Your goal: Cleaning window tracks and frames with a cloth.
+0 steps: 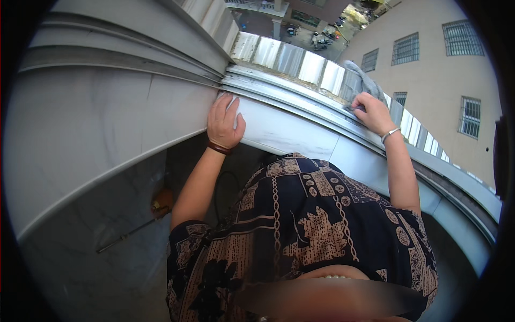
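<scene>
My right hand [373, 112] grips a grey cloth [364, 80] over the metal window track [289, 94]. Part of the cloth hangs beyond the outer edge of the track, and a bunched bit shows under my fingers. My left hand [226, 122] rests with fingers spread on the white marble-look sill [289, 129], at the corner where the sill meets the side wall. It holds nothing. Dark specks of dirt lie along the grooves of the track near that corner.
A tiled side wall [112, 104] rises at the left. Outside lies a corrugated metal awning [289, 60], with a courtyard far below and a building with barred windows [406, 48] opposite. An orange object [163, 199] and a metal rod [124, 237] are low at the left.
</scene>
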`<state>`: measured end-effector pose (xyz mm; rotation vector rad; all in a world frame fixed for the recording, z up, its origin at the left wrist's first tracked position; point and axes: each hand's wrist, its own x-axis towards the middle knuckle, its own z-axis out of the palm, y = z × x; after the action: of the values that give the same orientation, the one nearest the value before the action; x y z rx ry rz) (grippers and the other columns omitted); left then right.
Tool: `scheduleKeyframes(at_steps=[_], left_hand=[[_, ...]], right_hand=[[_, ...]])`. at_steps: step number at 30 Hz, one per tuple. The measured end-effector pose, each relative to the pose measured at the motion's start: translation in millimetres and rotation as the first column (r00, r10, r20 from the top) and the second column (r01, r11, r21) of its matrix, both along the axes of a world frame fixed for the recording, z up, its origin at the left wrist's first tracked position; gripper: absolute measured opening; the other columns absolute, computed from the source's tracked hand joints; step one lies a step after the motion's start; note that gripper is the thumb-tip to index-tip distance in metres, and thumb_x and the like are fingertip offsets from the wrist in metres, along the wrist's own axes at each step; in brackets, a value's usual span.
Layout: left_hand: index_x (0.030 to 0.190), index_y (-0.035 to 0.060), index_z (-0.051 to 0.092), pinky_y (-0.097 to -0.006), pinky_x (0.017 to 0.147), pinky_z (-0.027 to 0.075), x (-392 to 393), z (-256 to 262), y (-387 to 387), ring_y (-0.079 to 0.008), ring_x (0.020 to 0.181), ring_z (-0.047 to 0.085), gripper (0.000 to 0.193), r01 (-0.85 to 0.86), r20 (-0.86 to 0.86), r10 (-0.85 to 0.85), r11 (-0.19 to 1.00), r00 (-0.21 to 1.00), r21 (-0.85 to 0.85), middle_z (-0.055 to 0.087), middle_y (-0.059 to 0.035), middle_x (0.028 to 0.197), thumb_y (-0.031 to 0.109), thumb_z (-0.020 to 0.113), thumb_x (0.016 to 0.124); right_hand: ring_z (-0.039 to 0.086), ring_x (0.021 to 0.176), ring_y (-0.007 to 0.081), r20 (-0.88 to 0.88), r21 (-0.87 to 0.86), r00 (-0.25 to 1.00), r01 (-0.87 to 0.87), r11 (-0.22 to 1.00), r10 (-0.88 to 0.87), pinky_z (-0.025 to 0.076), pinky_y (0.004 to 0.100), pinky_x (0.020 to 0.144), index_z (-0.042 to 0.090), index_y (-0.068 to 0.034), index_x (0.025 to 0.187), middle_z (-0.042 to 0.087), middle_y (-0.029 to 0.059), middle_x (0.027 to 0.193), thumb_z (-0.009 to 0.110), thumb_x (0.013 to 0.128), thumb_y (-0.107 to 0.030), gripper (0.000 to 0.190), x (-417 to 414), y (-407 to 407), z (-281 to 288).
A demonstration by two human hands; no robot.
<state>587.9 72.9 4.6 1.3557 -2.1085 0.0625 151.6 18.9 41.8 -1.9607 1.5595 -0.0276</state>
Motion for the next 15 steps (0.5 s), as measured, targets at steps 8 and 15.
scheduleKeyframes(at_steps=[8, 15], left_hand=[[0.116, -0.0023, 0.064, -0.0489, 0.1, 0.046, -3, 0, 0, -0.0413, 0.116, 0.058, 0.038, 0.04, -0.009, -0.04, 0.999, 0.999, 0.003, 0.059, -0.0214, 0.121, 0.008, 0.061, 0.08], [0.115, -0.0019, 0.064, -0.0489, 0.097, 0.047, -5, -8, -4, -0.0414, 0.114, 0.058, 0.036, 0.118, -0.012, -0.118, 0.993, 0.993, -0.024, 0.06, -0.0217, 0.12, 0.007, 0.06, 0.08]], right_hand=[[0.065, 0.093, 0.0291, 0.222, -0.151, 0.972, -0.043, 0.988, 0.076, 0.052, 0.0401, 0.081, 0.065, -0.012, 0.093, 0.065, 0.0074, 0.099, 0.068, 0.085, -0.019, 0.012, 78, -34, -20], [0.066, 0.096, 0.0312, 0.319, -0.35, 0.946, 0.053, 0.935, 0.065, 0.052, 0.0436, 0.084, 0.067, -0.015, 0.096, 0.066, 0.0073, 0.102, 0.066, 0.088, -0.025, 0.012, 188, -62, -44]])
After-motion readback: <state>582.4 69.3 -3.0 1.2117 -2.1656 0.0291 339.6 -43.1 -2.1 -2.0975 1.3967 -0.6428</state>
